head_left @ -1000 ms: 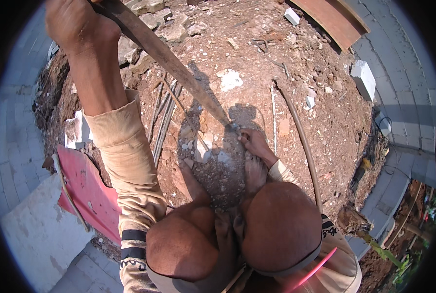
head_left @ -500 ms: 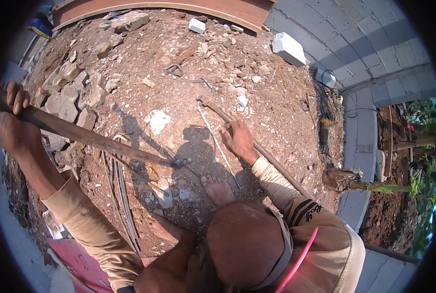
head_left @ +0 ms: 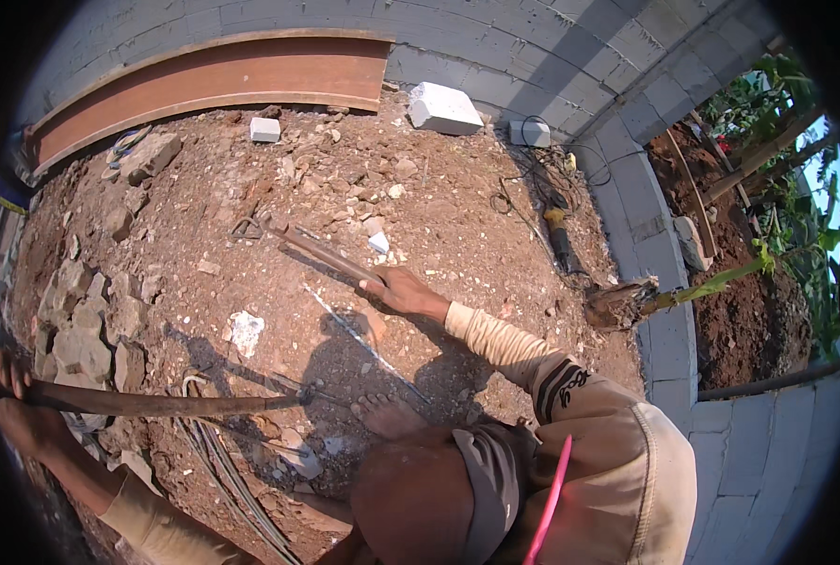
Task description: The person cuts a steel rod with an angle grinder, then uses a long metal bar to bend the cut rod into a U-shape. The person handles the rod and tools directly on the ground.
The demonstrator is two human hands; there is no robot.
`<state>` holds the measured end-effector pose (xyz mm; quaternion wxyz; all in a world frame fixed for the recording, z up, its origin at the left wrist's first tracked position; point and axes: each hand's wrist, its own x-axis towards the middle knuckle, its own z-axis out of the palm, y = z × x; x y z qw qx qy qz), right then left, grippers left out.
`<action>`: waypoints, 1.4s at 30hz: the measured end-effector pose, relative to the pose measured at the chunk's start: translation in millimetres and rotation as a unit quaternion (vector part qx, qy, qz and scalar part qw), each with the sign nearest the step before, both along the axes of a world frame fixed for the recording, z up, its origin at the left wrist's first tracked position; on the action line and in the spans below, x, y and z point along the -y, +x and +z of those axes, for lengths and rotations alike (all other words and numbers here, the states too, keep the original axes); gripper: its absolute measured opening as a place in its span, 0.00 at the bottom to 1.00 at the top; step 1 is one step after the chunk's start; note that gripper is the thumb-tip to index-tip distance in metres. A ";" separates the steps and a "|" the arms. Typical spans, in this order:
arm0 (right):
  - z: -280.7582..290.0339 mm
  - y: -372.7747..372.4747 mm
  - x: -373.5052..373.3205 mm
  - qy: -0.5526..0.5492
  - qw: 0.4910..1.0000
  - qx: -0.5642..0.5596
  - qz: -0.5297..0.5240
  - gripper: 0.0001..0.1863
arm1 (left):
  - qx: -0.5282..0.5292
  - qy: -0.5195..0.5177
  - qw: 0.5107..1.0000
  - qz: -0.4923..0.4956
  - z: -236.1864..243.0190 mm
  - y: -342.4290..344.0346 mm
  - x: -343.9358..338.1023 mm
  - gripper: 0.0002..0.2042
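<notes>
At the left edge, my left hand [head_left: 26, 424] is wrapped round a long dark, rusty-looking bar [head_left: 175, 403], whose far end lies low by my bare foot [head_left: 382, 414]. My right hand [head_left: 401, 291] grips a brown pipe or rod [head_left: 330, 259], which angles away over the dirt toward a small bent metal piece [head_left: 245, 229]. A thin pale rod [head_left: 363, 341] lies on the ground just below that hand. Several bent steel bars [head_left: 232, 490] lie beneath my left arm, partly hidden by it.
Stone rubble [head_left: 90, 344] is piled left. An orange board [head_left: 213, 73], white blocks [head_left: 439, 105] and a grey block wall [head_left: 542, 56] are ahead. Right are a yellow-black power tool [head_left: 559, 235], cables, a cut stump [head_left: 617, 303] and plants [head_left: 796, 311].
My right hand has moved from down by my foot onto the brown pipe, whose far part is now raised. My view has swung up and right; my left hand has come lower with the bar.
</notes>
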<state>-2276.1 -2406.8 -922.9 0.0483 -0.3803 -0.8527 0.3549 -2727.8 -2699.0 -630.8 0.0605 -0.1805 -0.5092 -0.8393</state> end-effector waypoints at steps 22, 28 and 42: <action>253.7 -514.9 30.6 -0.326 0.834 -0.416 0.155 0.28 | -0.070 -0.006 0.990 -0.124 11.6 45.5 29.2 0.23; 239.4 -564.4 36.4 -0.353 0.827 -0.404 0.169 0.29 | -0.085 0.004 0.984 -0.158 11.9 41.9 39.7 0.24; 231.5 -600.0 73.1 -0.364 0.819 -0.401 0.189 0.29 | -0.049 0.023 0.998 0.034 15.1 57.2 23.7 0.21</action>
